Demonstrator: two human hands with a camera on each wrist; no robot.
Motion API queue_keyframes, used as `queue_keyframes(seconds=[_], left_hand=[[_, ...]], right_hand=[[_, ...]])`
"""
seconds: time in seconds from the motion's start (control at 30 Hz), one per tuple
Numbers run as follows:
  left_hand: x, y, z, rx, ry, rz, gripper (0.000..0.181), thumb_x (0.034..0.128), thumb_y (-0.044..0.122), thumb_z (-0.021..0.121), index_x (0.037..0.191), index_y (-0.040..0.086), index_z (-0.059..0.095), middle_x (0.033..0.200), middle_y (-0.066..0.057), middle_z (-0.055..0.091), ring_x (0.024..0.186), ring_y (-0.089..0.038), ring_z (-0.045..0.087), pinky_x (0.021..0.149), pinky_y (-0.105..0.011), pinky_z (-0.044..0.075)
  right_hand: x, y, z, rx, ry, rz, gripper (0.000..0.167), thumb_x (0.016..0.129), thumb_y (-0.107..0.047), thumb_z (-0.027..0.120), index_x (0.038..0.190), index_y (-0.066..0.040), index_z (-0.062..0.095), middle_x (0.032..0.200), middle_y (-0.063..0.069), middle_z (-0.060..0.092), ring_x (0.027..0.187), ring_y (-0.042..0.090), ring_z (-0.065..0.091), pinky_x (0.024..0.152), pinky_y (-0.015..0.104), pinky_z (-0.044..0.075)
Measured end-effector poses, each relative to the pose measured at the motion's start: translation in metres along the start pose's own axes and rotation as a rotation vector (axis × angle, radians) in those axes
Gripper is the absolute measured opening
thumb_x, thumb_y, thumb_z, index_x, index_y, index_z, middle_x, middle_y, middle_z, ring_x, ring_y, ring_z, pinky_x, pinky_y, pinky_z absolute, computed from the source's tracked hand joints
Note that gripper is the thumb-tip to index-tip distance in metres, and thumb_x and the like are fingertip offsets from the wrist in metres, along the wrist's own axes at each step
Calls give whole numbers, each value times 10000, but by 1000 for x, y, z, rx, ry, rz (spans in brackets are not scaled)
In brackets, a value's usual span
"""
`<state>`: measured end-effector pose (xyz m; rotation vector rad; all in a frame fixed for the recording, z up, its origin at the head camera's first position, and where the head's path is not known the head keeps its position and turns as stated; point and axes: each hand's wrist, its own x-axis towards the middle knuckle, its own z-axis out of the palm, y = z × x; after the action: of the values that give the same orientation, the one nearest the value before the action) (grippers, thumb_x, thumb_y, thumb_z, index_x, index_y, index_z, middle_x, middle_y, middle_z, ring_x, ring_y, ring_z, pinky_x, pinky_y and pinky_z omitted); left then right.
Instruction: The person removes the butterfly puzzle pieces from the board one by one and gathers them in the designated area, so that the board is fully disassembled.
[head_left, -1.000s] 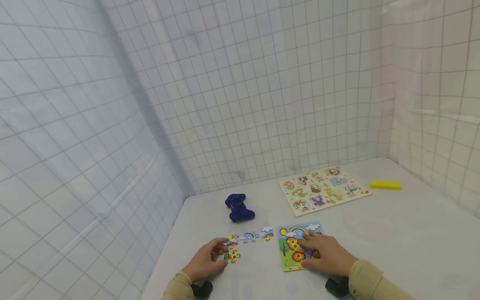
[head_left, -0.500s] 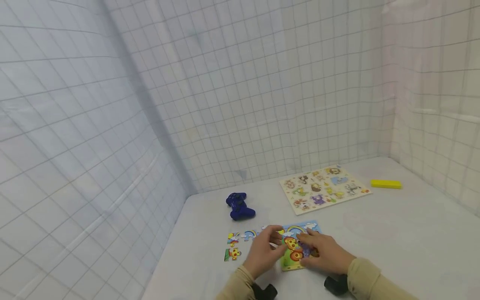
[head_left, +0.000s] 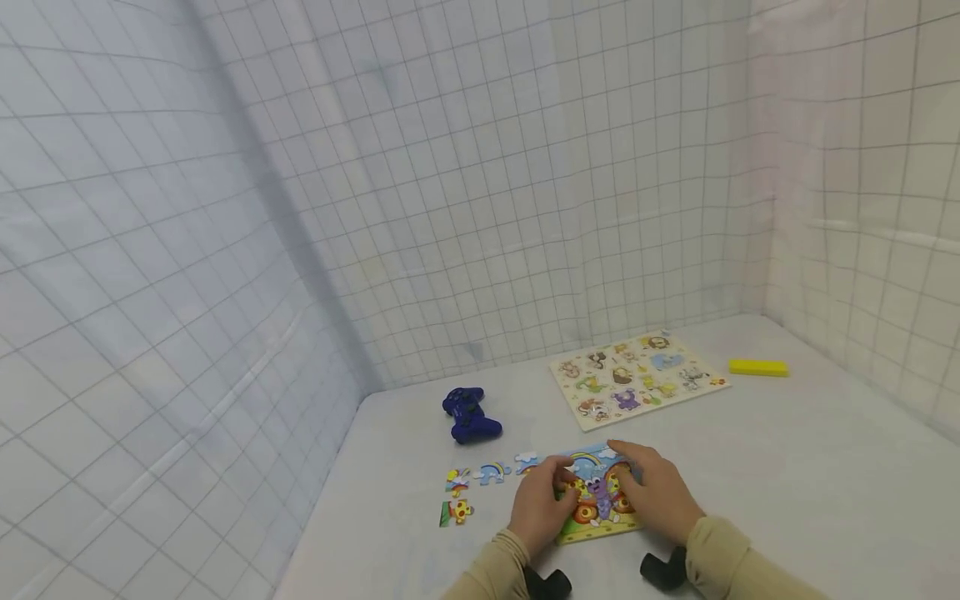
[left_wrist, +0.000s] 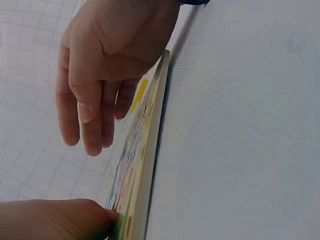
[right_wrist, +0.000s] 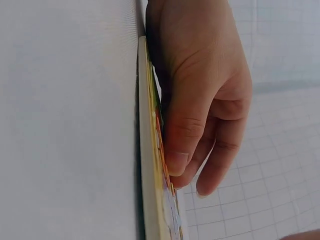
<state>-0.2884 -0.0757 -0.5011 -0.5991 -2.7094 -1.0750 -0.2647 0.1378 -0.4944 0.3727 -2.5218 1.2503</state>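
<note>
A small butterfly jigsaw puzzle (head_left: 597, 500) lies flat on the white table between both hands. At its left side, my left hand (head_left: 542, 504) curls its fingers, with thumb and fingertips close together on a puzzle piece. In the right wrist view the left thumb (right_wrist: 177, 162) meets the coloured surface; the fingertips behind it are partly hidden. My right hand (head_left: 663, 496) is spread loosely at the puzzle's right side. The left wrist view shows the right hand's fingers (left_wrist: 85, 110) hanging loosely beside the board's face, gripping nothing.
Several loose puzzle pieces (head_left: 491, 473) lie left of the puzzle. Behind them sits a blue game controller (head_left: 468, 415). Farther back are a wooden animal board (head_left: 637, 379) and a yellow block (head_left: 758, 367). Gridded white sheets (head_left: 525, 208) enclose the table.
My left hand has moved right, from the loose pieces to the puzzle's left edge. My right hand has drawn from the puzzle's middle toward its right side, uncovering the purple butterfly.
</note>
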Motion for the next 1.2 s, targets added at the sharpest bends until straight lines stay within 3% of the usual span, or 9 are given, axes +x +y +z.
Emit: queue_keyframes(seconds=[0.1,0.23,0.37,0.6,0.83,1.2], left_hand=[[1,1,1,11,11,-3,376,910,127,755,1270,118,645,991,95,739,862,10,612,805,-269,514],[2,3,4,18,25,-43,387,915,169,768,1279,130,641,957,131,718,820,35,583,765,-253,503],[4,6,6,36,41,-83,418,910,209,783,1298,178,630,937,178,698,778,59,557,711,-236,472],[8,11,8,32,35,-128,425,915,242,781,1308,242,618,914,202,674,749,58,537,690,-244,434],[11,12,7,-5,45,-126,434,937,250,763,1340,245,600,936,188,669,768,51,559,691,-252,449],[10,10,6,-40,45,-108,469,957,228,737,1390,221,560,962,186,661,798,49,585,709,-259,473]], right_hand=[[-2,0,0,-4,24,78,408,990,-88,626,1397,-49,616,1367,166,661,1341,422,549,1089,602,429],[-7,0,0,-26,-58,114,485,947,-106,693,1414,-32,585,1288,131,710,1298,404,589,1085,596,432],[-10,2,-1,-48,-134,93,636,898,-185,785,1459,-22,533,1274,108,722,1283,393,605,1079,603,431],[-8,5,-10,-98,-179,80,875,871,-307,823,1570,-20,382,1292,111,717,1287,393,605,1081,590,434],[-7,4,-13,-129,-230,63,789,910,-297,780,1541,10,420,1356,196,661,1297,410,591,1082,572,442],[-8,1,-11,-110,-214,48,725,943,-237,732,1536,33,414,1314,204,685,1260,411,620,1071,576,446]])
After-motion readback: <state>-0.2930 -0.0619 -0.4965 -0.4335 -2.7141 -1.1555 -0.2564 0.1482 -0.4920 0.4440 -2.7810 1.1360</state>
